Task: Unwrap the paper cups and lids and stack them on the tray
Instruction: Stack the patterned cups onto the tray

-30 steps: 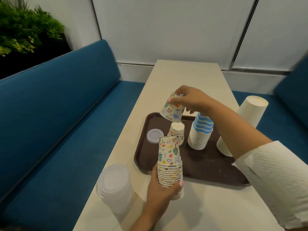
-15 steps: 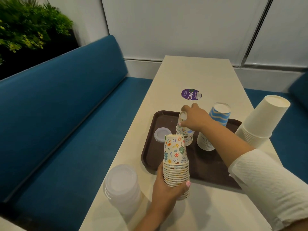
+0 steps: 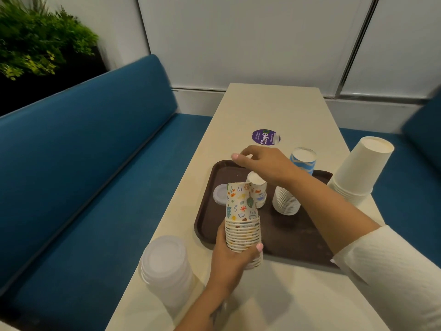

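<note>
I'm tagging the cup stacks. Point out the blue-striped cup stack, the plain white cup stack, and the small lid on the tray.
blue-striped cup stack (image 3: 286,201), head view, ribbed rims low down
plain white cup stack (image 3: 365,166), head view, side wall
small lid (image 3: 219,194), head view, flat top

Bare near tray (image 3: 281,237) floor; blue-striped stack (image 3: 290,187) and small patterned cups (image 3: 258,191) crowding its middle.

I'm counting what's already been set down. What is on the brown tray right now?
The tray holds a small lid, a short stack of patterned cups and a blue striped cup stack. The right hand partly covers both stacks.
</note>
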`<act>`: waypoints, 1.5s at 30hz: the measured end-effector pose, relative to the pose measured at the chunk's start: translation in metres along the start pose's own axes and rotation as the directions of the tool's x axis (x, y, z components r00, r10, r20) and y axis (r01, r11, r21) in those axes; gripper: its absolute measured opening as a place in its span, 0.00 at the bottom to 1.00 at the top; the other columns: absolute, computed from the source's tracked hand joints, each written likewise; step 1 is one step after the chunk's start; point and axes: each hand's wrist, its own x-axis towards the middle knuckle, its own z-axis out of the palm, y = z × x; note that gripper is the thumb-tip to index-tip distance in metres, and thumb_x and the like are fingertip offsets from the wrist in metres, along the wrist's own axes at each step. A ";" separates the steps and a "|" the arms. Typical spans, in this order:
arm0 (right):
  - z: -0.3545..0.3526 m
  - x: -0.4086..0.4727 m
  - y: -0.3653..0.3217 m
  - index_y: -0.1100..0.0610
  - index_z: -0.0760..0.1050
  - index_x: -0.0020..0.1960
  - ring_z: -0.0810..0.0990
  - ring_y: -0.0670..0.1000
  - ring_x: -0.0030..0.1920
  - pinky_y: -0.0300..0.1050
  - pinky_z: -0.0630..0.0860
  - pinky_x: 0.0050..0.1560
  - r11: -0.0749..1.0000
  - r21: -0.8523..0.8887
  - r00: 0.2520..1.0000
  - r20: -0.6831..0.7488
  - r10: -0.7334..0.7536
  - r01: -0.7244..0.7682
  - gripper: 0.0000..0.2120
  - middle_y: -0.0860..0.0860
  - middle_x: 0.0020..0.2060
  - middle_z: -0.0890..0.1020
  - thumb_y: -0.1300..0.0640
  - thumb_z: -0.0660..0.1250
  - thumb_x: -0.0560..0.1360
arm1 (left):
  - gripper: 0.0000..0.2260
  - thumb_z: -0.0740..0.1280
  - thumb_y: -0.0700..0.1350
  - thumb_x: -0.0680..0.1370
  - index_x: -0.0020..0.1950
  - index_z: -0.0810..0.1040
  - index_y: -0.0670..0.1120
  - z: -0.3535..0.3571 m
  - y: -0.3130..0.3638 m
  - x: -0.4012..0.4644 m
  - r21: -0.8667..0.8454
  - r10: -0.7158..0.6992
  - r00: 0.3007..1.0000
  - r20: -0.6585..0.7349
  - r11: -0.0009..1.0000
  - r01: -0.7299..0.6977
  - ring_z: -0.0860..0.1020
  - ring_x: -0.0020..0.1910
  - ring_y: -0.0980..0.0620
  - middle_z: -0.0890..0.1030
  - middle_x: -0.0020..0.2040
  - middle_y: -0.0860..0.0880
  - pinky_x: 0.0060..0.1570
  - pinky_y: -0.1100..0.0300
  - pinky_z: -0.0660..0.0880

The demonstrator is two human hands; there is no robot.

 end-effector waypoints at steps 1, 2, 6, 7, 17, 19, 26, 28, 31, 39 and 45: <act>-0.002 -0.005 -0.003 0.50 0.71 0.65 0.76 0.50 0.56 0.46 0.74 0.55 0.999 0.039 0.994 0.107 0.021 -0.025 0.29 0.51 0.61 0.77 0.33 0.62 0.72 | 0.38 0.79 0.56 0.57 0.64 0.69 0.57 0.001 0.002 0.001 0.006 0.006 1.000 -0.003 1.000 -0.006 0.81 0.52 0.56 0.82 0.55 0.55 0.50 0.60 0.79; -0.002 -0.010 -0.005 0.50 0.69 0.68 0.75 0.51 0.58 0.47 0.75 0.57 0.999 0.023 0.979 0.203 0.033 -0.038 0.32 0.51 0.64 0.75 0.33 0.65 0.71 | 0.38 0.78 0.57 0.57 0.64 0.69 0.57 0.003 0.003 0.001 0.012 0.016 1.000 -0.004 1.000 -0.016 0.81 0.52 0.57 0.82 0.54 0.56 0.50 0.60 0.79; 0.001 -0.020 -0.006 0.51 0.64 0.71 0.76 0.52 0.58 0.44 0.79 0.52 0.998 -0.011 0.960 0.272 0.062 -0.061 0.36 0.52 0.67 0.72 0.42 0.73 0.69 | 0.38 0.78 0.57 0.57 0.65 0.69 0.57 0.008 0.009 -0.002 0.024 0.033 0.999 0.003 0.999 -0.033 0.81 0.52 0.58 0.82 0.54 0.57 0.50 0.61 0.79; 0.001 -0.022 -0.005 0.52 0.63 0.71 0.77 0.52 0.56 0.44 0.79 0.50 0.997 0.009 0.963 0.261 0.073 -0.077 0.36 0.52 0.66 0.72 0.43 0.74 0.69 | 0.38 0.78 0.57 0.57 0.65 0.69 0.57 0.009 0.009 -0.003 0.026 0.034 0.999 0.006 0.999 -0.034 0.81 0.51 0.58 0.82 0.54 0.56 0.50 0.61 0.79; -0.017 -0.015 -0.002 0.53 0.62 0.69 0.79 0.54 0.53 0.45 0.81 0.45 0.967 0.160 0.963 0.216 0.160 -0.196 0.37 0.53 0.56 0.74 0.48 0.76 0.67 | 0.39 0.78 0.57 0.56 0.65 0.68 0.58 0.011 0.004 -0.009 0.016 0.020 0.999 0.030 1.000 -0.020 0.81 0.52 0.58 0.81 0.55 0.56 0.48 0.64 0.79; -0.021 -0.011 -0.002 0.52 0.62 0.69 0.80 0.53 0.50 0.45 0.82 0.45 0.963 0.181 0.967 0.197 0.163 -0.200 0.37 0.53 0.55 0.76 0.47 0.77 0.67 | 0.39 0.78 0.55 0.56 0.65 0.69 0.56 0.009 0.000 -0.010 -0.002 0.010 1.000 0.027 1.000 -0.010 0.81 0.52 0.58 0.81 0.56 0.55 0.48 0.64 0.78; -0.034 0.008 -0.007 0.55 0.63 0.68 0.79 0.54 0.53 0.43 0.81 0.43 0.945 0.273 0.983 0.026 0.180 -0.180 0.34 0.54 0.58 0.75 0.48 0.75 0.69 | 0.40 0.78 0.55 0.56 0.65 0.68 0.53 0.003 -0.011 -0.011 -0.023 -0.036 0.999 0.021 0.999 0.036 0.81 0.53 0.58 0.81 0.55 0.57 0.47 0.64 0.79; -0.032 0.016 -0.007 0.55 0.63 0.68 0.78 0.55 0.55 0.45 0.81 0.47 0.954 0.248 0.982 -0.048 0.185 -0.168 0.35 0.55 0.60 0.75 0.47 0.75 0.68 | 0.38 0.79 0.54 0.58 0.64 0.68 0.54 0.002 -0.012 -0.010 -0.024 -0.048 0.999 0.021 0.999 0.048 0.81 0.53 0.59 0.81 0.55 0.57 0.45 0.66 0.78; -0.028 0.024 -0.003 0.55 0.62 0.69 0.75 0.58 0.60 0.54 0.78 0.57 0.977 0.136 0.970 -0.161 0.183 -0.162 0.36 0.55 0.63 0.75 0.46 0.75 0.68 | 0.34 0.78 0.50 0.61 0.64 0.68 0.53 0.001 -0.014 -0.008 -0.028 -0.055 0.998 0.018 0.998 0.056 0.80 0.53 0.60 0.80 0.57 0.57 0.46 0.66 0.78; -0.005 0.030 0.012 0.56 0.61 0.68 0.77 0.57 0.55 0.48 0.76 0.49 0.987 0.002 0.951 -0.266 0.156 -0.161 0.33 0.56 0.59 0.76 0.50 0.73 0.70 | 0.38 0.79 0.52 0.59 0.66 0.67 0.53 0.000 -0.014 -0.006 -0.052 -0.051 0.999 0.017 0.997 0.052 0.81 0.54 0.57 0.80 0.58 0.56 0.48 0.64 0.79; 0.021 0.034 0.024 0.57 0.60 0.71 0.75 0.60 0.61 0.49 0.73 0.54 0.986 -0.080 0.951 -0.285 0.118 -0.147 0.33 0.58 0.64 0.73 0.51 0.71 0.72 | 0.40 0.78 0.55 0.56 0.65 0.68 0.54 -0.003 -0.013 -0.004 -0.059 -0.054 0.998 0.011 0.997 0.055 0.81 0.53 0.58 0.81 0.56 0.57 0.46 0.65 0.79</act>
